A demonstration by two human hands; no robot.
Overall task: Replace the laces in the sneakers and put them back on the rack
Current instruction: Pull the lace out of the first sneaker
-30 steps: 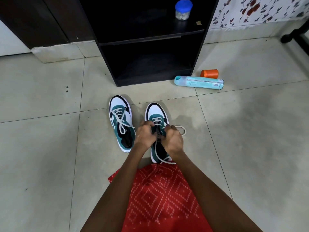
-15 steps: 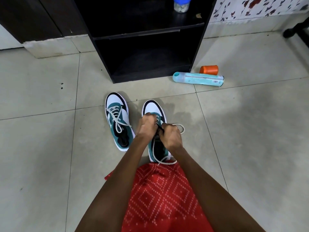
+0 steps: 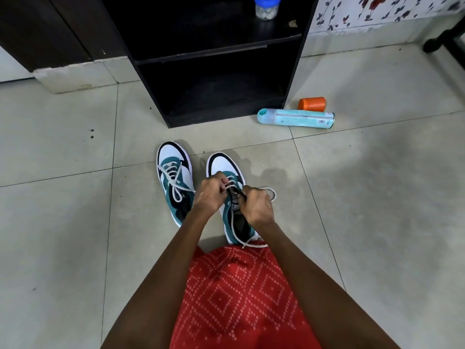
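Two white, teal and black sneakers stand side by side on the floor tiles, toes toward a black rack (image 3: 294,71). The left sneaker (image 3: 173,177) has its white lace tied in a bow. Over the right sneaker (image 3: 224,165) both my hands work the white lace (image 3: 235,233). My left hand (image 3: 210,195) pinches the lace at the upper eyelets. My right hand (image 3: 255,206) grips the lace by the tongue. One loop of lace lies past my right hand, and a loose end trails back by the heel.
A teal spray can (image 3: 295,117) lies on its side right of the rack, with an orange cap (image 3: 312,104) behind it. A blue-lidded jar (image 3: 267,6) stands on the rack's upper shelf. The lower shelf holds nothing visible. My red patterned garment (image 3: 239,298) covers my lap.
Both hands stay on the right sneaker's lace; my left hand has moved slightly up toward the toe-side eyelets. The camera has tilted a little, shifting the scene.
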